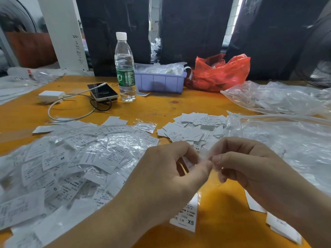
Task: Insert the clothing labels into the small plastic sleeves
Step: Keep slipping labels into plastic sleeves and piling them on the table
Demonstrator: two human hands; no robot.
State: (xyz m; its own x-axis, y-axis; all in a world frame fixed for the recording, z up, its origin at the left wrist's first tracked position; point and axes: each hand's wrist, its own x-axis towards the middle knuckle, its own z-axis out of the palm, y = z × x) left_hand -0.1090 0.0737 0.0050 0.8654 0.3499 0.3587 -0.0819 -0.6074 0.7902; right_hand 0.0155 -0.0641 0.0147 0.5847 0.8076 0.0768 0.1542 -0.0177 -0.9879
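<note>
both hands meet over the orange surface (161,108) near the front. left hand (166,169) has fingers curled, pinching a white label (188,162) btwn thumb & fingers; right hand (250,163) also curled, pinching a small clear plastic sleeve (206,154) at the fingertips, touching the left thumb. the spot is blurred, can't tell if the label is inside the sleeve yet. to the left a big heap of sleeved labels (71,161) w/ size marks m, s. behind the hands a pile of bare labels (195,127). one sleeved label marked xs (188,215) lies flat under the left wrist. at right, large clear plastic bags (279,133). further back: water bottle (124,68) upright, phone (102,92) w/ cable just beside it, white charger block (51,96), purple bin (161,81), red plastic bag (220,72).
</note>
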